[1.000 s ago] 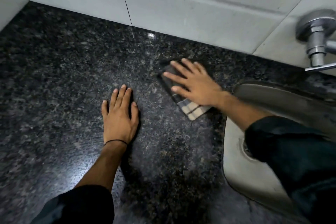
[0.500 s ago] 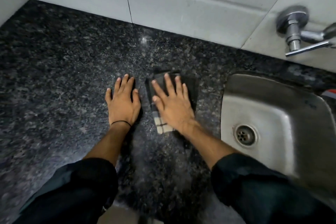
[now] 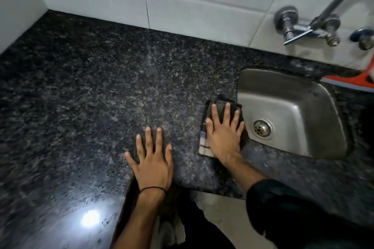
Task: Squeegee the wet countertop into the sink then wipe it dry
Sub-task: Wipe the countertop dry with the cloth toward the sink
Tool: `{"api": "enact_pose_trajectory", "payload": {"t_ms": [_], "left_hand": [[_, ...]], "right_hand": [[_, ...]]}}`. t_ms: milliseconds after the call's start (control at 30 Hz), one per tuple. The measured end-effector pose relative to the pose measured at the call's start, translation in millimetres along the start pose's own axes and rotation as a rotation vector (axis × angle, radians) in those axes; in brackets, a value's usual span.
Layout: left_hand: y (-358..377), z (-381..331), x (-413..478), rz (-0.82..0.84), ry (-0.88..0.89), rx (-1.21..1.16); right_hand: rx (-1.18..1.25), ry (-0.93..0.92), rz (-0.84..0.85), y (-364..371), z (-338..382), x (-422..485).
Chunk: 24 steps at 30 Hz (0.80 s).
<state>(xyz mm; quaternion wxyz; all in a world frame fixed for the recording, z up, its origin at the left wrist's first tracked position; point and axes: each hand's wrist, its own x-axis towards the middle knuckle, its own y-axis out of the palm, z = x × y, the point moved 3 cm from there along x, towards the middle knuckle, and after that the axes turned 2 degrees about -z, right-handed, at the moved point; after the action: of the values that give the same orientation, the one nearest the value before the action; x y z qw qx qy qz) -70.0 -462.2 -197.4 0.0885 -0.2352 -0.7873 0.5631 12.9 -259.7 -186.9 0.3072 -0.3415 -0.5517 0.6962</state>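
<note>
cloth (image 3: 217, 110) under right hand (image 3: 224, 135)

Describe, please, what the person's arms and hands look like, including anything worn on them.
Both hands are bare, with no gloves or rings visible. The left hand has a thin black band around its wrist; its forearm is uncovered as far as the frame shows. The right hand has a bare wrist and forearm, then a dark sleeve, pushed up toward the elbow.
</note>
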Motion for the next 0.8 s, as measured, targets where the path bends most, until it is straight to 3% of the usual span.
{"api": "enact_pose_trajectory", "payload": {"t_ms": [167, 333, 400, 500, 633, 700, 800], "left_hand": [[0.5, 3.8, 1.7, 0.042, 0.019, -0.022], [-5.3, 3.2, -1.5, 0.059, 0.048, -0.045], [-6.1, 2.0, -2.7, 0.070, 0.061, -0.054], [-8.7, 2.9, -3.1, 0.085, 0.077, -0.046], [-9.4, -13.7, -13.3, 0.054, 0.162, -0.019], [-4.4, -40.6, -27.0, 0.087, 0.305, -0.027], [15.5, -78.1, -50.7, 0.187, 0.469, -0.011]], "right_hand": [[-0.033, -0.286, -0.016, 21.5, 56.1, -94.5], [-0.098, -0.417, 0.009, 13.7, -25.4, -121.3], [-0.124, -0.275, -0.001, 3.5, -83.6, -119.3], [-0.069, 0.098, -0.041, -10.2, -164.7, -116.7], [0.088, 0.501, -0.093, -14.6, -183.9, -114.8], [0.110, 0.508, -0.067, -11.1, -154.0, -114.1], [0.035, 0.210, -0.034, -0.7, -107.4, -124.3]]}}
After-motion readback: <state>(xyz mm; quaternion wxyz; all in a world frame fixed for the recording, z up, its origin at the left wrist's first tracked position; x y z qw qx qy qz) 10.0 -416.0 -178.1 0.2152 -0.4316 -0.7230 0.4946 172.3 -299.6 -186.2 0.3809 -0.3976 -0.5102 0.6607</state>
